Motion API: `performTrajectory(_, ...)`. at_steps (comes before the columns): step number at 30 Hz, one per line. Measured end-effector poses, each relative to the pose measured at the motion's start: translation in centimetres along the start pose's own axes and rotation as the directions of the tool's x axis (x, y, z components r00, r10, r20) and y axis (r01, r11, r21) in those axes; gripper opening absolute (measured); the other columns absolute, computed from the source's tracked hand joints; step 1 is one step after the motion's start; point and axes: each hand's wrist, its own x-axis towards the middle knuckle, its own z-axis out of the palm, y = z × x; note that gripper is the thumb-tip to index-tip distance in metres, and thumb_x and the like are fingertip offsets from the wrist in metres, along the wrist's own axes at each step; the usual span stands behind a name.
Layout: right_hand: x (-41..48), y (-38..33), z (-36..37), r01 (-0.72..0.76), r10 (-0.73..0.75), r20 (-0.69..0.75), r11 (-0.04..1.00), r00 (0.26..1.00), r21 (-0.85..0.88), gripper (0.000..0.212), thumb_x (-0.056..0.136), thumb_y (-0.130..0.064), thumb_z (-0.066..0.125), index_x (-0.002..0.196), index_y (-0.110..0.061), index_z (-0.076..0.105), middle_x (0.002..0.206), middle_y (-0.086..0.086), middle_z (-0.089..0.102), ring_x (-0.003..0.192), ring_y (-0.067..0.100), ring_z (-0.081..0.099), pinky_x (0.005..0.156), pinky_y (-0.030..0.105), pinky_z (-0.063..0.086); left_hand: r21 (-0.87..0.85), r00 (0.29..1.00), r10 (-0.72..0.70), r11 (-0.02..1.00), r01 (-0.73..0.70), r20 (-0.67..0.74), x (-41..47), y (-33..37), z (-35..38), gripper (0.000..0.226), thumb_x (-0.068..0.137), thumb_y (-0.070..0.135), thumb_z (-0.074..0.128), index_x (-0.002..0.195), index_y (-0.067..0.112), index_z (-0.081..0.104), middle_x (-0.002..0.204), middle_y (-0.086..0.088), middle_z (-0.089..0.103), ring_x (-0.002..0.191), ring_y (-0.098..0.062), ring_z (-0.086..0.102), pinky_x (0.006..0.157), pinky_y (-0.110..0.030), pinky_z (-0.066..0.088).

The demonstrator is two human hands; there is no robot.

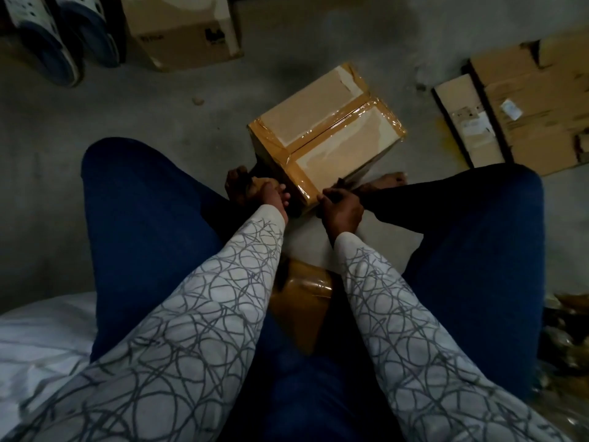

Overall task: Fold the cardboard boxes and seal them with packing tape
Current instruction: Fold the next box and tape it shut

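A cardboard box stands on the floor between my bare feet, its top seam and edges covered with glossy brown packing tape. My left hand is at the box's near left side, its fingers curled round a brown thing that looks like the tape roll. My right hand is against the box's near corner, fingers curled round a small dark object that is too dim to identify. A second brown, tape-covered piece lies low between my forearms.
Flattened cardboard sheets lie on the floor at the right. Another closed box stands at the back, with a pair of sandals to its left. A white cloth lies at the lower left. My knees flank the box.
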Motion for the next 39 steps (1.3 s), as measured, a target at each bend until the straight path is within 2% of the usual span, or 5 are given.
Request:
performTrajectory(3, -0.1, 0.0, 0.8, -0.007, 0.007, 0.0, 1.0, 1.0, -0.007, 0.024, 0.08, -0.016, 0.079, 0.103, -0.016, 0.076, 0.102, 0.003, 0.075, 0.099, 0.018, 0.068, 0.089, 0.024, 0.05, 0.07, 0.989, -0.037, 0.997, 0.027, 0.141, -1.1, 0.0, 1.2, 0.038, 0.106, 0.007, 0.033, 0.143, -0.002, 0.04, 0.143, -0.016, 0.052, 0.13, -0.032, 0.053, 0.094, -0.031, 0.049)
performTrajectory(15, 1.2, 0.7, 2.7, 0.02, -0.023, 0.037, 0.997, 0.999, 0.079, 0.016, 0.078, -0.017, 0.079, 0.094, -0.017, 0.078, 0.095, 0.001, 0.075, 0.089, 0.009, 0.066, 0.084, 0.026, 0.053, 0.054, 0.956, -0.208, 0.978, 0.201, 0.208, -1.2, -0.8, 1.9, 0.037, 0.098, -0.006, 0.049, 0.135, -0.01, 0.049, 0.134, -0.019, 0.057, 0.134, -0.028, 0.049, 0.102, -0.027, 0.042)
performTrajectory(21, 0.3, 1.0, 2.0, 0.119, -0.119, 0.028, 0.993, 0.992, 0.017, 0.016, 0.081, -0.017, 0.076, 0.097, -0.018, 0.078, 0.098, 0.001, 0.075, 0.093, 0.013, 0.067, 0.082, 0.024, 0.052, 0.049, 0.961, -0.182, 0.983, 0.175, 0.208, -2.4, -0.2, 1.8, 0.028, 0.101, 0.004, 0.046, 0.075, 0.012, 0.049, 0.056, 0.0, 0.056, 0.054, -0.008, 0.051, 0.053, -0.018, 0.039)
performTrajectory(31, 0.2, -1.5, -0.7, 0.243, -0.244, 0.011, 0.968, 0.97, 0.064, 0.02, 0.09, -0.019, 0.069, 0.108, -0.013, 0.074, 0.109, 0.004, 0.073, 0.102, 0.017, 0.067, 0.083, 0.018, 0.045, -0.125, 0.988, 0.053, 0.992, -0.035, 0.148, -3.7, 2.6, -0.1, 0.026, 0.105, 0.006, 0.028, 0.09, 0.014, 0.049, 0.113, -0.015, 0.061, 0.069, -0.022, 0.055, 0.066, -0.03, 0.047)
performTrajectory(39, 7.9, -5.4, -1.8, 0.498, -0.468, 0.169, 0.821, 0.867, -0.28, 0.043, 0.093, -0.028, 0.062, 0.135, -0.018, 0.057, 0.134, 0.009, 0.058, 0.118, 0.029, 0.052, 0.096, 0.04, 0.044, -0.116, 0.984, 0.038, 0.993, -0.018, 0.172, 0.5, 4.8, -0.5, 0.049, 0.103, 0.028, 0.048, 0.146, 0.009, 0.039, 0.148, -0.013, 0.046, 0.128, -0.037, 0.051, 0.102, -0.045, 0.047)
